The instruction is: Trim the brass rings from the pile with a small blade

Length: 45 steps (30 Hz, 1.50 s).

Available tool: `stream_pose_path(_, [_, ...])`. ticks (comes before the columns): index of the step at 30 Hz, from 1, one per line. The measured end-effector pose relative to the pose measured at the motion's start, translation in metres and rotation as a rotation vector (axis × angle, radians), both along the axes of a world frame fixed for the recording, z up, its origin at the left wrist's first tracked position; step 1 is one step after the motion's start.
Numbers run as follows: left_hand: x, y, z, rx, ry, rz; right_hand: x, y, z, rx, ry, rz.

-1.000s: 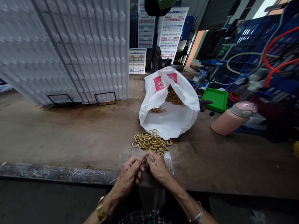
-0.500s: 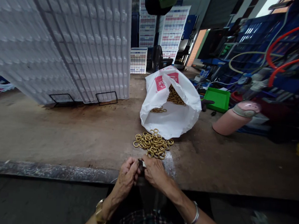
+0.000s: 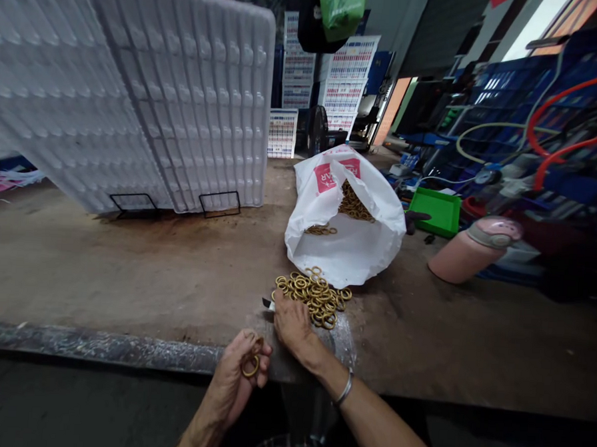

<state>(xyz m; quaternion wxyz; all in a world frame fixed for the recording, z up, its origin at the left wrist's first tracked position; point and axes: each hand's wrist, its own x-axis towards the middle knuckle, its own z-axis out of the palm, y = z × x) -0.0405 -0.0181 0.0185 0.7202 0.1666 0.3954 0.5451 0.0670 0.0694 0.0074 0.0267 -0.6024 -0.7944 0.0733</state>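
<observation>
Brass-coloured rings (image 3: 319, 292) lie heaped on the table (image 3: 126, 274) before a white sack (image 3: 349, 256), its mouth toward the person, more inside. The left hand (image 3: 235, 377) pinches at least one; the right hand (image 3: 293, 324), at the heap, grips what seems a small blade (image 3: 268, 304), tip leftward.

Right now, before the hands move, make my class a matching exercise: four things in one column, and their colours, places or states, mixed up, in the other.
Column one
1. Left hand
2. Right hand
3. Bottle
4. Sack

Column two
A. Pink with a grey band
B. At the loose pile of rings, with a dark-tipped tool sticking out
C. White with red print, its mouth open
D. Away from the pile, a brass-coloured ring at its fingers

Pairs: 1-D, 2-B, 3-A, 4-C
</observation>
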Motion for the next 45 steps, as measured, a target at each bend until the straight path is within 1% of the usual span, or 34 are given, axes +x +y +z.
stream_pose_path(5, [-0.011, 0.006, -0.004, -0.132, -0.16, 0.031, -0.001, 0.005, -0.003, 0.025, 0.027, 0.023])
stream_pose_path(8, [-0.012, 0.012, -0.007, -0.185, -0.133, 0.08, 0.007, 0.003, -0.001, -0.023, 0.049, 0.04])
stream_pose_path(11, [-0.007, 0.02, -0.008, -0.151, -0.001, 0.086, 0.02, 0.0, 0.004, -0.075, 0.164, 0.083])
stream_pose_path(13, [-0.002, 0.025, -0.007, -0.064, 0.139, 0.06, 0.031, -0.003, 0.008, -0.123, 0.351, 0.099])
stream_pose_path(15, [0.003, 0.03, -0.007, 0.022, 0.327, 0.034, 0.04, -0.007, 0.011, -0.215, 0.598, 0.118])
stream_pose_path(17, [0.008, 0.033, -0.006, 0.088, 0.49, -0.021, 0.047, -0.01, 0.013, -0.334, 0.821, 0.148])
stream_pose_path(19, [0.011, 0.034, -0.005, 0.115, 0.575, -0.101, 0.052, -0.013, 0.013, -0.45, 0.962, 0.16])
stream_pose_path(21, [0.014, 0.033, -0.003, 0.101, 0.609, -0.146, 0.054, -0.014, 0.011, -0.524, 1.027, 0.14])
stream_pose_path(23, [0.016, 0.032, -0.002, 0.071, 0.631, -0.137, 0.055, -0.015, 0.007, -0.544, 1.051, 0.11])
stream_pose_path(26, [0.018, 0.03, -0.001, 0.059, 0.651, -0.104, 0.051, -0.015, 0.005, -0.491, 1.053, 0.064])
stream_pose_path(29, [0.02, 0.029, -0.001, 0.087, 0.677, -0.09, 0.047, -0.015, 0.006, -0.43, 1.017, 0.03])
stream_pose_path(32, [0.021, 0.029, -0.001, 0.086, 0.684, -0.105, 0.044, -0.015, 0.007, -0.427, 1.019, 0.019])
stream_pose_path(35, [0.021, 0.028, -0.002, 0.057, 0.627, -0.183, 0.043, -0.016, 0.007, -0.428, 1.022, 0.0])
stream_pose_path(38, [0.02, 0.026, -0.005, 0.068, 0.501, -0.267, 0.043, -0.016, 0.007, -0.388, 0.974, -0.012])
stream_pose_path(40, [0.02, 0.024, -0.006, 0.099, 0.45, -0.272, 0.042, -0.017, 0.008, -0.38, 0.975, -0.013])
stream_pose_path(45, [0.022, 0.023, -0.011, 0.118, 0.429, -0.216, 0.041, -0.016, 0.005, -0.367, 1.021, -0.03])
